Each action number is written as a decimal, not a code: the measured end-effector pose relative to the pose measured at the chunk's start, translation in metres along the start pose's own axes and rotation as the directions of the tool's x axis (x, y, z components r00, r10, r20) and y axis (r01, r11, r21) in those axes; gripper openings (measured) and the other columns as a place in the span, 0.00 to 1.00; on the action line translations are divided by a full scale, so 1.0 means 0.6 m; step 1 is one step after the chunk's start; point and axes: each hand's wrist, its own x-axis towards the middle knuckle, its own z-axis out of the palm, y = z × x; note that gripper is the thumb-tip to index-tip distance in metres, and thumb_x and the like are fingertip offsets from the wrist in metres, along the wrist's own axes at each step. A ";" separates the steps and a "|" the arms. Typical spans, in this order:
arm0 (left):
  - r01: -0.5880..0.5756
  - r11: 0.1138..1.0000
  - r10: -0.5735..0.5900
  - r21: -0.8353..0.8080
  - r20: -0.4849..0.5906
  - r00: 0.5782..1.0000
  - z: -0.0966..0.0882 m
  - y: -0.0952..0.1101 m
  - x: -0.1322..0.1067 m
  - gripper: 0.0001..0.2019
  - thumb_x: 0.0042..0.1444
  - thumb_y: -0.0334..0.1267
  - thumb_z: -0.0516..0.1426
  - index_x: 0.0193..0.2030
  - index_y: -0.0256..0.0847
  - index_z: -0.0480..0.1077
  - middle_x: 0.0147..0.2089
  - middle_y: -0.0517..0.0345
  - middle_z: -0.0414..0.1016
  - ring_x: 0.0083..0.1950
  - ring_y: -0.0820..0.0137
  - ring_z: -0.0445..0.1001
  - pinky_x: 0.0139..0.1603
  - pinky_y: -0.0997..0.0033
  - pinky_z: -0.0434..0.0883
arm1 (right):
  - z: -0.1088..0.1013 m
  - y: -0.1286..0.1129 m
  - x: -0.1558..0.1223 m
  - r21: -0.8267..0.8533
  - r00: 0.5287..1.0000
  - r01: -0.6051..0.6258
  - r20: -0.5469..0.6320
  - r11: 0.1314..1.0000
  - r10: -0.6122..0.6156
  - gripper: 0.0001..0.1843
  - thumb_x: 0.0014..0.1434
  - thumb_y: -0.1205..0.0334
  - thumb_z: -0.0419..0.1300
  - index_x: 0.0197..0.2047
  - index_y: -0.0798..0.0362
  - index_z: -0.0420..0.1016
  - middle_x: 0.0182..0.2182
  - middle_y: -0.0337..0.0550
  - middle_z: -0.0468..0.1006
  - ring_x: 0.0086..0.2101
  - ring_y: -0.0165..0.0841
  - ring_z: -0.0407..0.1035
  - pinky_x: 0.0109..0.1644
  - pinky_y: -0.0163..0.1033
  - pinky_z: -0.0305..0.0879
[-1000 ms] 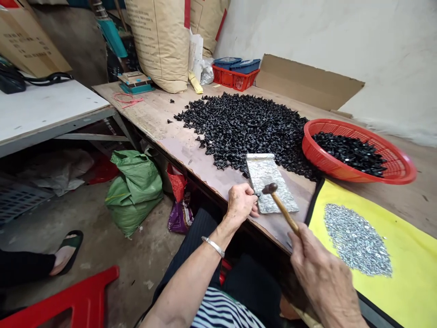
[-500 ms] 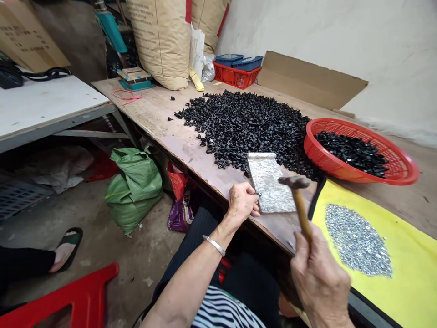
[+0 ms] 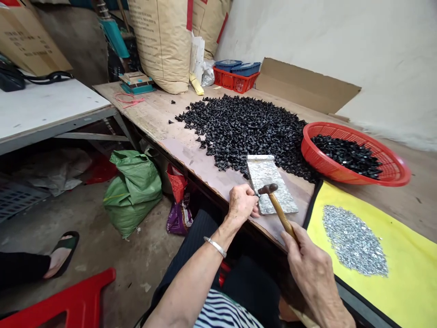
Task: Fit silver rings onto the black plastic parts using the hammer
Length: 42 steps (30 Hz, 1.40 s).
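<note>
Over the wooden surface (image 3: 155, 107), a wooden-handled hammer (image 3: 278, 208) has dropped beside a small black part (image 3: 258, 195), suggesting tapping; left fingers (image 3: 251, 200) pinch it at a silvery plate (image 3: 265, 171), right fingers (image 3: 302, 234) clasp the hammer.

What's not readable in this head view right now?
All in the head view:
Small part: mostly covered by the left hand.
Hammer, handle end: hidden by the right hand.
Contact between hammer and part: too small to judge.
Yellow sheet: cut off by the frame's right edge.
</note>
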 end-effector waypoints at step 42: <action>-0.514 0.809 0.458 0.285 0.241 0.855 -0.115 0.018 -0.132 0.08 0.51 0.31 0.54 0.22 0.38 0.66 0.22 0.62 0.65 0.19 0.78 0.65 0.23 0.78 0.64 | 0.012 -0.109 0.009 0.824 0.889 -0.427 0.457 0.373 0.007 0.14 0.48 0.56 0.64 0.35 0.57 0.73 0.22 0.39 0.72 0.20 0.25 0.61 0.21 0.31 0.56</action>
